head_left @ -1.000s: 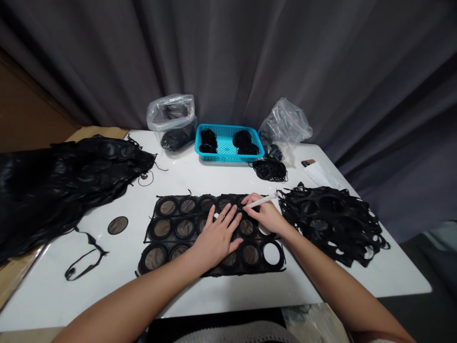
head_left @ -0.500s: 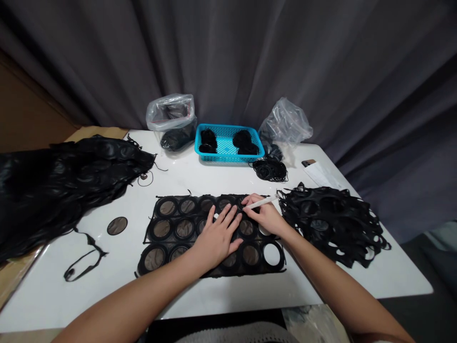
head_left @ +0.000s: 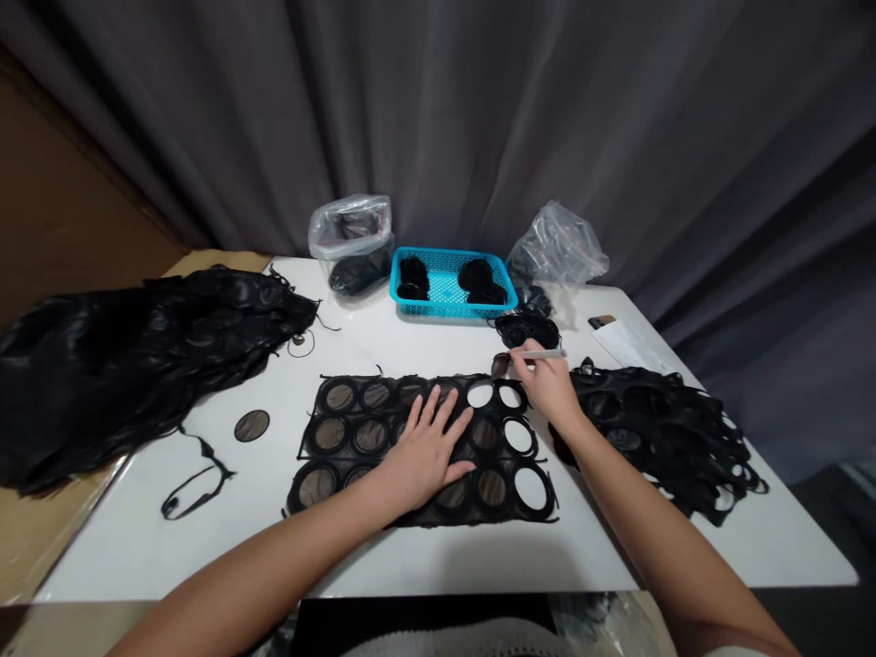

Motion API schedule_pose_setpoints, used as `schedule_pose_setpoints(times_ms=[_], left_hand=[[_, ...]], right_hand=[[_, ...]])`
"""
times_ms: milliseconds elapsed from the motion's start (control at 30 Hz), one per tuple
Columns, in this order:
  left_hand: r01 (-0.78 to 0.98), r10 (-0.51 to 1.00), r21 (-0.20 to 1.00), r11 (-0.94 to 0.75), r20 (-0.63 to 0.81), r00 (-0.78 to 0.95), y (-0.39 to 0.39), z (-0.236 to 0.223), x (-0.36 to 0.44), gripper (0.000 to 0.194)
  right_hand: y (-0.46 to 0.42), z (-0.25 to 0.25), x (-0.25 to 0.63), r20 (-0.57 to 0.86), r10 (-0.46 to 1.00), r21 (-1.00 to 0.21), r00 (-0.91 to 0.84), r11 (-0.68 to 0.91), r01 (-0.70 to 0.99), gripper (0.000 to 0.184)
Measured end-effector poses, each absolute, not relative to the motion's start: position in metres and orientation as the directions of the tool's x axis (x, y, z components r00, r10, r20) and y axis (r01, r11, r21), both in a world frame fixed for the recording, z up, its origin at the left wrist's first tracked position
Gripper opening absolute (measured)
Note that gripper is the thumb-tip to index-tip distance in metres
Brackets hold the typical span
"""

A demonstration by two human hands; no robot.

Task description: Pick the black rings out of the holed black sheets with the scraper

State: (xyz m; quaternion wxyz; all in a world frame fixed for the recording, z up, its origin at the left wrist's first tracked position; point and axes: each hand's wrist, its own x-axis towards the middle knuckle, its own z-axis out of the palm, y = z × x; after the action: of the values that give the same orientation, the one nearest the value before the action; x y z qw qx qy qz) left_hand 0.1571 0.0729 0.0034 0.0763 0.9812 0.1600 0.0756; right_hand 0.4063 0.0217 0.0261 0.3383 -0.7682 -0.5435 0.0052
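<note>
A black sheer fabric sheet [head_left: 393,461] lies flat with rows of black-rimmed circles. Four corner and right-side circles are open, showing white table; the rest hold dark mesh. My left hand [head_left: 428,447] presses flat on the sheet, fingers spread. Above the sheet's top right edge, my right hand [head_left: 544,379] is closed round a slim white pen-like tool [head_left: 544,354]. A dark mesh disc [head_left: 501,366] hangs at its fingertips. Whether fingers or tool tip grip the disc is hard to tell.
A blue basket [head_left: 444,306] with black bundles stands at the back between plastic bags [head_left: 356,242]. Black fabric is heaped at left [head_left: 137,365]; cut-out black fabric [head_left: 657,420] lies at right. A loose disc [head_left: 252,425] and black strip [head_left: 195,493] lie left.
My right hand has lifted away from the top row toward the back right, a dark disc coming with it. One more circle shows white. My left hand stays flat on the sheet.
</note>
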Motion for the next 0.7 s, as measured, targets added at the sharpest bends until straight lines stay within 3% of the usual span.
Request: schedule_pose_setpoints(times_ms=[133,267,400,533,600,700], left_hand=[[0.290,0.313,0.162,-0.943,0.144,0.939,0.084,0.005,0.135,0.069],[0.284,0.305,0.137,-0.949,0.166,0.938,0.086,0.000,0.122,0.067],[0.342,0.360,0.122,-0.932,0.197,0.912,0.081,-0.005,0.122,0.069],[0.392,0.411,0.127,-0.911,0.206,0.888,0.077,-0.007,0.124,0.069],[0.401,0.421,0.132,-0.906,0.193,0.886,0.077,-0.006,0.124,0.068],[0.399,0.421,0.150,-0.905,0.171,0.891,0.078,-0.005,0.123,0.068]], right_hand=[[0.034,0.027,0.391,0.299,0.890,-0.504,0.346,-0.161,0.849,0.018],[0.028,0.028,0.415,0.298,0.843,-0.436,0.447,-0.297,0.849,0.018],[0.016,0.034,0.440,0.319,0.763,-0.473,0.562,-0.386,0.792,0.022],[0.022,0.032,0.398,0.271,0.883,-0.560,0.382,-0.178,0.809,0.022],[0.028,0.027,0.367,0.191,0.957,-0.674,0.219,-0.034,0.738,0.021],[0.034,0.020,0.339,0.117,0.990,-0.779,0.084,0.039,0.626,0.016]])
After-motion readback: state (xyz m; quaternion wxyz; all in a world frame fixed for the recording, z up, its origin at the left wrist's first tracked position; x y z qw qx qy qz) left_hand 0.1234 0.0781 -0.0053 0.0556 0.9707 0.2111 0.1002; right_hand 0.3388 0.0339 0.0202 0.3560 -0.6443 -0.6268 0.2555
